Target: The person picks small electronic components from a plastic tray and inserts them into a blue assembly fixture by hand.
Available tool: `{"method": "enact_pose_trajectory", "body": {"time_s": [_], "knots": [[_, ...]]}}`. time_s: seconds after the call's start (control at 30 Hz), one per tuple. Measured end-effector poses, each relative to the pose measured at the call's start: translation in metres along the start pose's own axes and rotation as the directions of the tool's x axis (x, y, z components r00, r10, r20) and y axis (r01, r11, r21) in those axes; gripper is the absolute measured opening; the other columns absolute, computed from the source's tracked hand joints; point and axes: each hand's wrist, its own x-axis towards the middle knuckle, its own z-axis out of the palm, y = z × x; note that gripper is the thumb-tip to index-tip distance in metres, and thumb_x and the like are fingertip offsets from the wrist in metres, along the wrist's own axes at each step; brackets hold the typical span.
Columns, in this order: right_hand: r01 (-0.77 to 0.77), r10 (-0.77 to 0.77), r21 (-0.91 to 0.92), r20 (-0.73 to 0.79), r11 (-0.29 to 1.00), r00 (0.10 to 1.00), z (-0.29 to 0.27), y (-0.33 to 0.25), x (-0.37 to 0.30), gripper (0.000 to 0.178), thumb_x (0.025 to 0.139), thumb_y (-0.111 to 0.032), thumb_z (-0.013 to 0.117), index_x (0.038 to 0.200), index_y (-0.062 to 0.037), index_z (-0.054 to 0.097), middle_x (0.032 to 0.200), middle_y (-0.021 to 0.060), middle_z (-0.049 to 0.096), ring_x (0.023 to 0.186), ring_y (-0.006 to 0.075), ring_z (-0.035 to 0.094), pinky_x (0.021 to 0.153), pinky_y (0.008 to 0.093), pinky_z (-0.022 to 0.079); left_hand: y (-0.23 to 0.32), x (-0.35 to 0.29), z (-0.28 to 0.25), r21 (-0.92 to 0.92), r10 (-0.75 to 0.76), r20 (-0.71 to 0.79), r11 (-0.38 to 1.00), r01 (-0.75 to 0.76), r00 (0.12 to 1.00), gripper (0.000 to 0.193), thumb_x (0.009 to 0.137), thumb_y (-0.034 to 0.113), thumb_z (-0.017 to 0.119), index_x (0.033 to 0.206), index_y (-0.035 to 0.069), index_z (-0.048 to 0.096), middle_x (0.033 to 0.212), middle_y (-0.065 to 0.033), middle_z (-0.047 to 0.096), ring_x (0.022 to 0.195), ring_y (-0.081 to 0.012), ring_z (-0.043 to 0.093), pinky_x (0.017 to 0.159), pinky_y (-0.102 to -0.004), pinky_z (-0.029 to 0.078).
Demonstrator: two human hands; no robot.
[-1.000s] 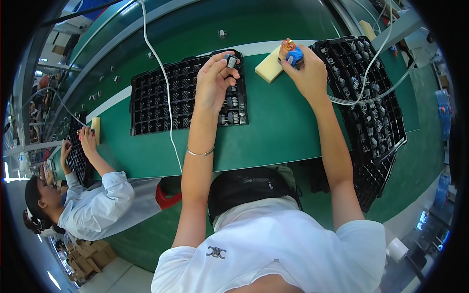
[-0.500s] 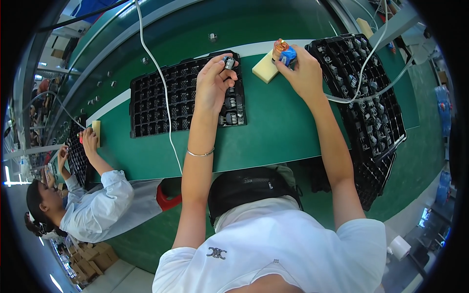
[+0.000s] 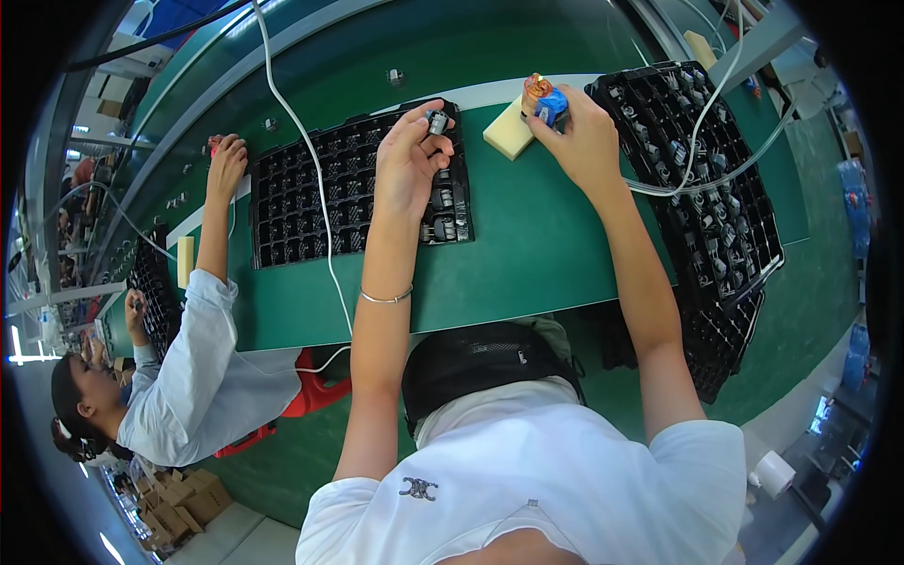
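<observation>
My left hand (image 3: 410, 146) holds a small silver-and-dark metal part (image 3: 437, 121) pinched between thumb and fingers, raised over the right end of a black compartment tray (image 3: 311, 193). A few similar parts sit in that tray's right-hand column, below the hand. My right hand (image 3: 584, 132) is closed round a small blue object with an orange, transparent-looking top (image 3: 540, 94); its exact kind I cannot make out. Just left of that hand, a pale yellow sponge block (image 3: 508, 130) lies on the green table, partly behind the held object.
On the right, a second black tray (image 3: 702, 179) holds many metal parts, with a pale tube (image 3: 730, 184) across it. A white cable (image 3: 320, 179) hangs over the left tray. A co-worker's hand (image 3: 226, 165) reaches to the table's far left, holding something red.
The co-worker's arm has stretched forward past the left tray's corner. My two hands stay almost in place, still holding the same things.
</observation>
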Motion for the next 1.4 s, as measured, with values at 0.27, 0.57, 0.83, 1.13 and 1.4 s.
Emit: {"method": "enact_pose_trajectory", "body": {"time_s": [0.27,0.57,0.83,1.13,1.4], "knots": [[-0.008,0.001,0.083,0.085,0.997,0.996,0.016,0.004,0.023,0.043,0.074,-0.027,0.072,0.111,-0.006,0.063,0.077,0.0106,0.062,0.058,0.0213,0.058,0.058,0.0322,0.047,-0.003,0.001,-0.006,-0.034,-0.068,-0.067,0.997,0.066,0.995,0.026,0.097,0.024,0.05,0.099,0.0,0.061,0.069,-0.0009,0.051,0.056,-0.013,0.05,0.051,-0.0264,0.037],[0.085,-0.079,-0.062,0.096,0.994,0.992,0.093,0.043,0.119,0.045,0.073,-0.036,0.072,0.106,-0.007,0.063,0.086,0.0201,0.068,0.083,0.0397,0.065,0.074,0.0451,0.053,-0.004,0.003,-0.004,0.007,-0.004,-0.037,1.0,0.005,0.999,0.013,0.091,0.009,0.058,0.103,0.005,0.053,0.085,-0.0134,0.068,0.062,-0.0141,0.062,0.053,-0.0252,0.05],[0.083,-0.08,-0.009,0.2,0.996,0.977,0.09,0.035,0.125,0.046,0.075,-0.035,0.073,0.107,-0.0044,0.062,0.087,0.0172,0.069,0.077,0.0327,0.068,0.071,0.0396,0.053,0.005,-0.001,0.007,0.248,0.145,-0.049,0.96,-0.129,0.988,0.018,0.086,0.002,0.064,0.097,0.0,0.05,0.093,-0.021,0.07,0.055,-0.0122,0.059,0.05,-0.0209,0.048],[-0.487,0.104,0.67,0.526,0.56,0.844,0.012,-0.045,0.026,0.021,0.088,-0.017,0.068,0.103,-0.0042,0.061,0.076,-0.0007,0.061,0.052,0.0013,0.045,0.047,0.018,0.033,0.005,-0.015,0.026,0.411,0.197,0.028,0.891,-0.191,0.98,0.021,0.083,0.0,0.071,0.098,0.0,0.056,0.074,-0.0075,0.066,0.056,-0.0093,0.06,0.05,-0.0199,0.047],[-0.693,0.097,0.656,0.702,0.298,0.706,0.007,-0.021,0.013,0.032,0.09,-0.014,0.064,0.117,-0.0016,0.052,0.094,0.0027,0.062,0.068,0.0037,0.056,0.05,0.0172,0.041,-0.003,-0.016,0.031,0.454,0.152,0.111,0.871,-0.186,0.982,0.023,0.08,0.0,0.074,0.091,-0.001,0.054,0.074,-0.0067,0.066,0.06,-0.0076,0.06,0.055,-0.021,0.049]]}}
